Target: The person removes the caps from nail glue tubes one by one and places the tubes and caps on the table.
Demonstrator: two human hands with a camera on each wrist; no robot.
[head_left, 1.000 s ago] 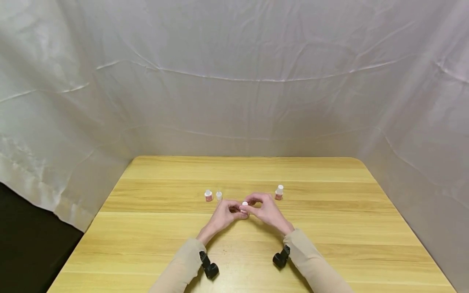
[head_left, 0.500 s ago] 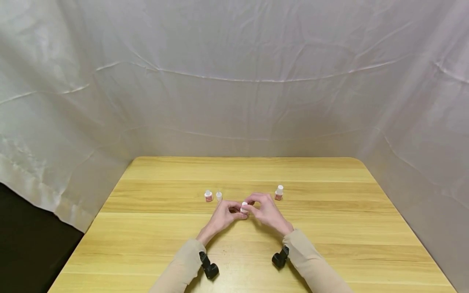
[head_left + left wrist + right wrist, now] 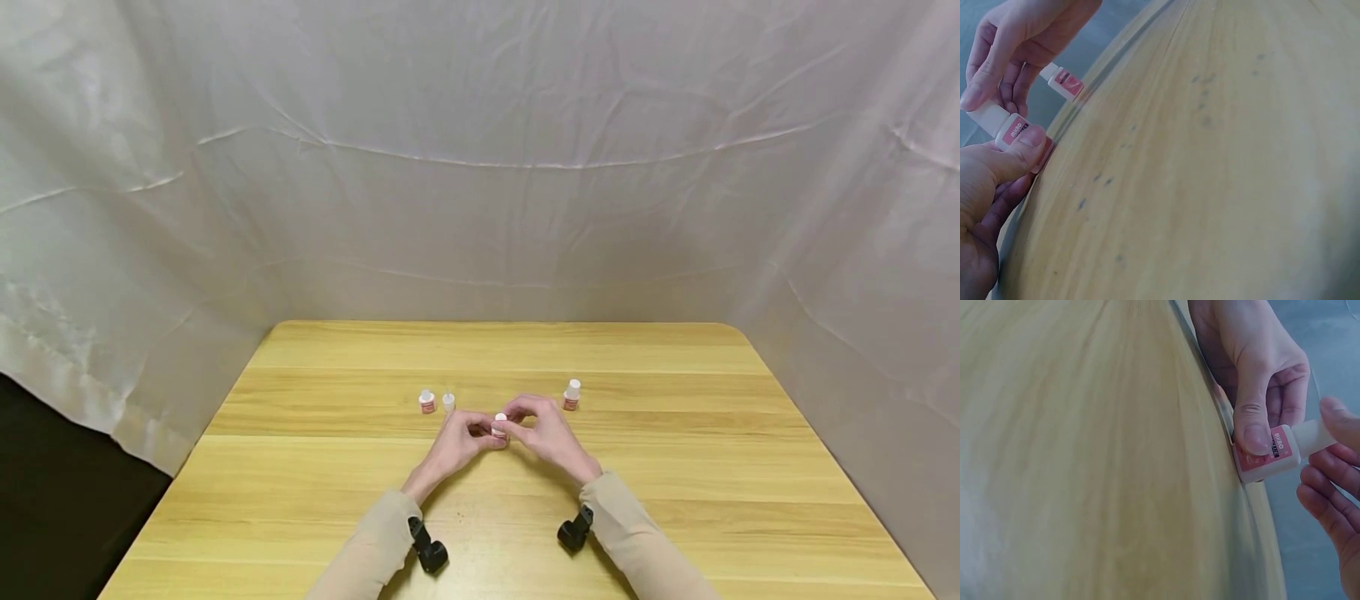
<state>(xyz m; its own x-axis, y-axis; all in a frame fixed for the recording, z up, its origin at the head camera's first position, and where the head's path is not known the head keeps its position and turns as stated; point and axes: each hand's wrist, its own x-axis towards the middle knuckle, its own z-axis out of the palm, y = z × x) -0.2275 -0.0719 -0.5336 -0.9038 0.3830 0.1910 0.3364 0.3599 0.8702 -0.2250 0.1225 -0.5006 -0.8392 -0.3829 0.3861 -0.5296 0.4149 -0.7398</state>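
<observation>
Two beige sleeves [image 3: 648, 537] are stretched in from the near side, each fitted at the cuff with a small black camera [image 3: 431, 554]; the forearms are angled inward so that the hands are brought together near the middle of the wooden table [image 3: 480, 492]. By the left hand [image 3: 457, 439], a small white bottle [image 3: 1272, 465] is gripped low down, its thumb being pressed across the pink label [image 3: 1281, 445] and its fingers curled behind. By the right hand [image 3: 547, 433], the white cap [image 3: 1311, 436] on that bottle is pinched from above, thumb on one side and fingers bent round the other, with only the cap's width left between them. The bottle is held upright, just over the table or on it. On its label, pale capitals ending in "KRO" can be made out; the dark band beneath is partly covered by the thumb and cannot be read. Farther off to the left, a small white piece with a thin stem [image 3: 448, 402] is placed just beside a short-topped bottle [image 3: 427, 403]; to the right, a tall-capped bottle [image 3: 572, 396] is stood upright. Pink labels are borne by both bottles, their lettering too small to be read. Beyond, the table is backed by a creased pale curtain [image 3: 480, 217].
</observation>
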